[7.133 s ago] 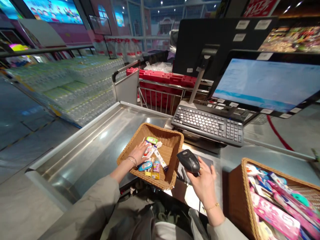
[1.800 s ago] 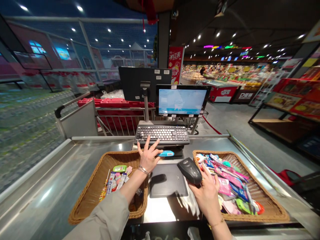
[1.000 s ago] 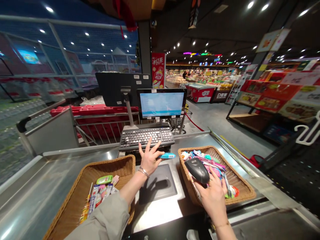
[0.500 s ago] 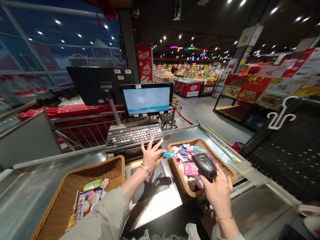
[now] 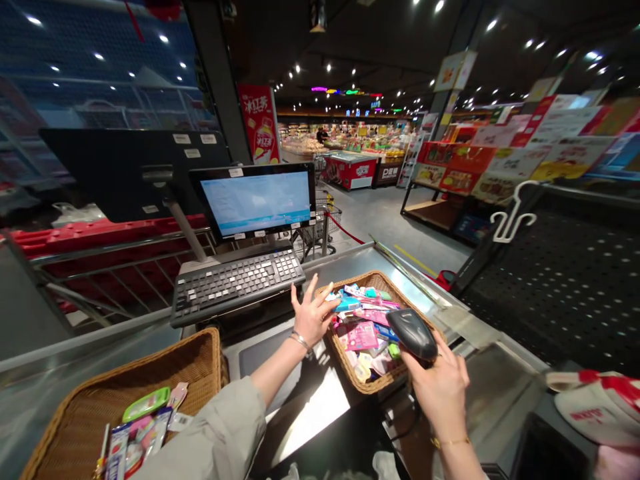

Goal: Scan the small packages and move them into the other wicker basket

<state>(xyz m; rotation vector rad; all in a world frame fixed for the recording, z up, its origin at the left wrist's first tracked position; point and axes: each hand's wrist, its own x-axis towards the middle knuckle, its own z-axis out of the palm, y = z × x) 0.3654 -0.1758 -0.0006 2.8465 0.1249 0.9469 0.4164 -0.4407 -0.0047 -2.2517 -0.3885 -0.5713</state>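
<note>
My right hand [image 5: 440,380] is wrapped round a black barcode scanner [image 5: 411,333], its head over the right wicker basket [image 5: 363,388]. Colourful small packages, among them a pink packet [image 5: 361,335], fill that basket. My left hand [image 5: 313,315] is at the basket's left rim, thumb and forefinger closed on the end of a small blue packet [image 5: 349,304] and the other fingers spread. The packet is just above the other goods. In the left wicker basket [image 5: 80,393] lie a green-framed pack [image 5: 147,404] and several other small packages, partly hidden by my left sleeve.
A black keyboard [image 5: 240,280] and a lit monitor [image 5: 257,200] stand behind my left hand. A second screen [image 5: 125,177] faces away. At the right are a white hook [image 5: 513,213] on a black perforated panel and a red-and-white bag [image 5: 595,407].
My left hand has moved right with the blue packet, from beside the keyboard to over the right basket. The view has turned rightward. The scanner stays in my right hand.
</note>
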